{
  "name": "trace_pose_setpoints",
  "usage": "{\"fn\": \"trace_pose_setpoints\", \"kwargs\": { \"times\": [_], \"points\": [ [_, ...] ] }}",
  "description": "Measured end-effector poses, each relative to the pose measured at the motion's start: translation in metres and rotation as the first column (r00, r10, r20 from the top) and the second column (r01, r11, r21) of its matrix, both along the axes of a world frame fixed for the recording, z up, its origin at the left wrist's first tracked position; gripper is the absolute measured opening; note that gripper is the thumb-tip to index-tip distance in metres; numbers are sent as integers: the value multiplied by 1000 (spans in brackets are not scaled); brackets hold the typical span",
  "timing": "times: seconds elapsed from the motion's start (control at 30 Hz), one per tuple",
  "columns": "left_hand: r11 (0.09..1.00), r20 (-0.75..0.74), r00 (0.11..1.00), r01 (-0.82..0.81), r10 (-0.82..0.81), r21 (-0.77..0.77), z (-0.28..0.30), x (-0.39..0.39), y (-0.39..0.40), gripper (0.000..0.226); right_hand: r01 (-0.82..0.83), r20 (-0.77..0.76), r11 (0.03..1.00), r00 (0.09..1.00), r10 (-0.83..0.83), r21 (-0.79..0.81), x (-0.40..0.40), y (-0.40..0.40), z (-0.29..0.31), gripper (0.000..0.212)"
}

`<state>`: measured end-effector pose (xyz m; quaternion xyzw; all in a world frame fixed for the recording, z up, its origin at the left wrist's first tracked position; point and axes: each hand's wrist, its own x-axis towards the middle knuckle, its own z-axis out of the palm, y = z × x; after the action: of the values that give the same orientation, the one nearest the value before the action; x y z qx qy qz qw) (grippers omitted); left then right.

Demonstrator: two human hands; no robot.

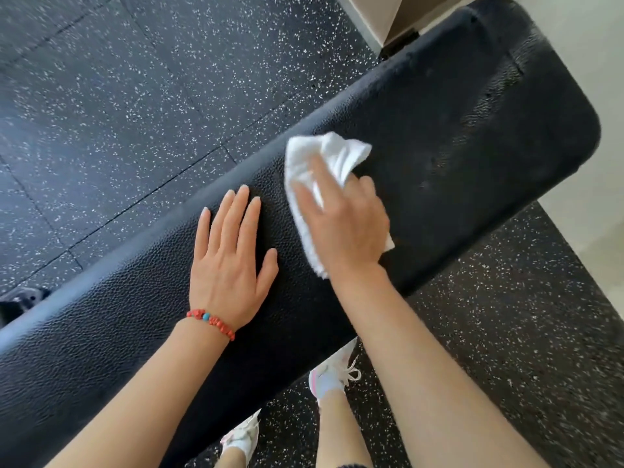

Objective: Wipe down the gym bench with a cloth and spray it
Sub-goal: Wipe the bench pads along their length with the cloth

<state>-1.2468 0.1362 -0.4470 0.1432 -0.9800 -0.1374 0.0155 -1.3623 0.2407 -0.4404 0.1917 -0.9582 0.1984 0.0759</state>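
Observation:
A black padded gym bench [472, 106] runs diagonally from lower left to upper right. A crumpled white cloth [314, 157] lies on its middle, and my right hand [341, 217] presses down on it, fingers spread over the fabric and blurred by motion. My left hand [229, 261] rests flat on the pad just left of the cloth, fingers straight, with a red bead bracelet at the wrist. No spray bottle is in view.
Speckled black rubber floor [135, 96] surrounds the bench. My two white sneakers [332, 373] stand close to the near side. A light wall and baseboard [378, 18] lie beyond the bench's far end, and a metal bench foot [20, 298] shows at the left edge.

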Motion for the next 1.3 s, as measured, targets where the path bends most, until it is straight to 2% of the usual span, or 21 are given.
{"fn": "trace_pose_setpoints", "kwargs": {
  "times": [0.1,0.17,0.2,0.3,0.37,0.43,0.53,0.6,0.67,0.77,0.8,0.9,1.0,1.1,1.17,1.3],
  "points": [
    [1000,-29,999,-24,25,20,0,1,-1,59,-224,-26,974,974,224,10,14,-9,0,32],
    [1000,-22,1000,-18,18,4,0,1,0,58,-287,-55,957,956,289,37,-11,-4,-2,33],
    [1000,-17,1000,-15,15,-9,0,0,0,57,-251,-49,967,966,254,50,-27,-5,-1,34],
    [1000,-6,1000,-9,9,-28,-1,0,0,56,31,61,999,998,-32,29,-77,-15,-4,39],
    [999,4,1000,-12,12,-31,0,0,0,56,91,66,995,993,-94,35,-82,-19,-8,39],
    [999,11,1000,-23,24,-25,2,-2,1,57,-40,12,998,999,39,42,-66,-11,-4,37],
    [999,-25,999,-37,37,-10,6,-12,6,57,-285,-71,957,955,287,48,-50,9,-1,30],
    [1000,-51,999,-16,16,3,6,-28,16,57,-352,-95,932,929,359,80,-68,17,-2,30],
    [1000,-53,999,3,-3,11,5,-49,26,57,-297,-96,949,947,307,106,-95,22,-3,32],
    [1000,-1,1000,3,-3,1,1,-73,37,59,-21,16,998,1000,20,53,-146,31,-3,38],
    [1000,17,1000,-2,2,-7,0,-76,38,59,21,30,998,999,-23,57,-154,33,-6,40],
    [1000,37,999,-5,6,-21,-2,-75,37,59,-11,17,996,1000,10,83,-134,30,-5,37],
    [1000,40,999,-11,12,-22,-1,-76,38,59,-223,-34,969,973,228,103,-99,33,0,32],
    [999,30,999,-33,34,-19,3,-87,43,59,-327,-62,941,941,333,91,-123,43,1,30],
    [1000,8,1000,-18,18,-20,6,-102,49,59,-249,-42,965,967,253,78,-153,52,3,31],
    [999,37,999,39,-39,-4,6,-136,58,60,34,37,995,999,-37,89,-220,76,2,43]
  ]
}}
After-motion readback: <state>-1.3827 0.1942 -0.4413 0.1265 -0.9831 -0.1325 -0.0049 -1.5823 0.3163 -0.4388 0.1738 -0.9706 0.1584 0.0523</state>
